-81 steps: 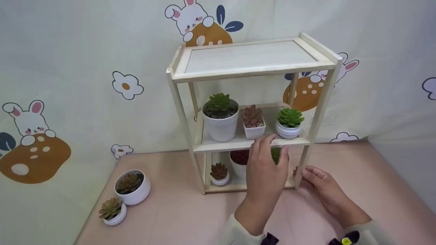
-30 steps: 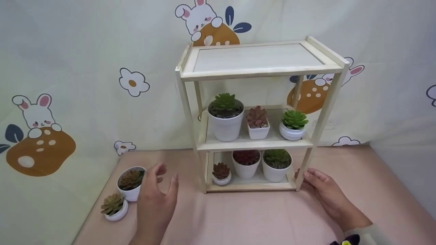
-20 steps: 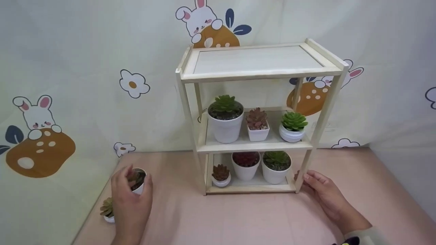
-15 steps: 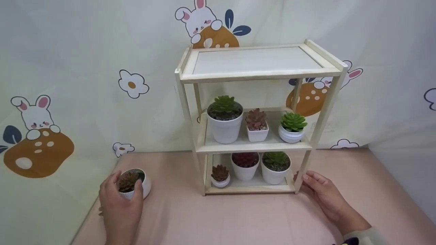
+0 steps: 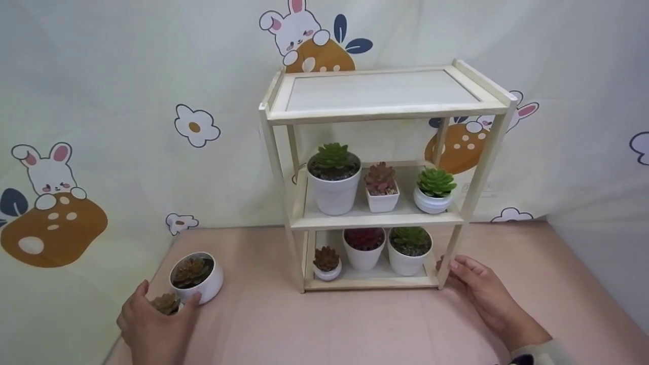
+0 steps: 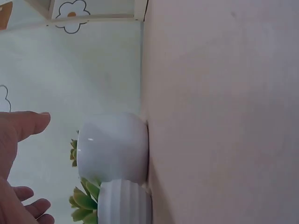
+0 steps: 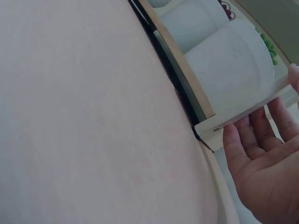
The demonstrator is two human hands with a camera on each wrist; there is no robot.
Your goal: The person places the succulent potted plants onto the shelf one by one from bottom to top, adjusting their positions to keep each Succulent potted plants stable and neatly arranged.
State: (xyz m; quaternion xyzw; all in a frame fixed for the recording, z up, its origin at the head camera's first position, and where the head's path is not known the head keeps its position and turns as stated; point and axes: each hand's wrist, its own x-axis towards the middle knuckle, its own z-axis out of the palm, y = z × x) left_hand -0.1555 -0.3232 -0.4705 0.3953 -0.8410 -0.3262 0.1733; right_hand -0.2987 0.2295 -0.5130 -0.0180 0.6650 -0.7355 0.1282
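My left hand point(image 5: 154, 324) is over the small succulent point(image 5: 166, 303) in a ribbed white pot point(image 6: 125, 203), thumb and fingers spread apart to either side of it. In the left wrist view the fingers stand off from both pots. Right beside that plant is a larger brown-green succulent point(image 5: 191, 272) in a round white pot point(image 6: 114, 149). My right hand point(image 5: 484, 291) holds the front right post point(image 5: 451, 248) of the wooden shelf point(image 5: 375, 221) low down, thumb in front; in the right wrist view its fingertips point(image 7: 231, 133) meet the post.
On the middle tier stand a tall potted green succulent point(image 5: 334, 185), a reddish one point(image 5: 382, 187) in a square pot and a bright green one point(image 5: 435, 190). The lower tier bears a small brown succulent point(image 5: 327, 263), a dark red one point(image 5: 364, 248) and a green one point(image 5: 410, 251).
My left hand has moved from the shelf's lower tier leftward and down, past the larger potted succulent, to the small one. My right hand stays at the post.
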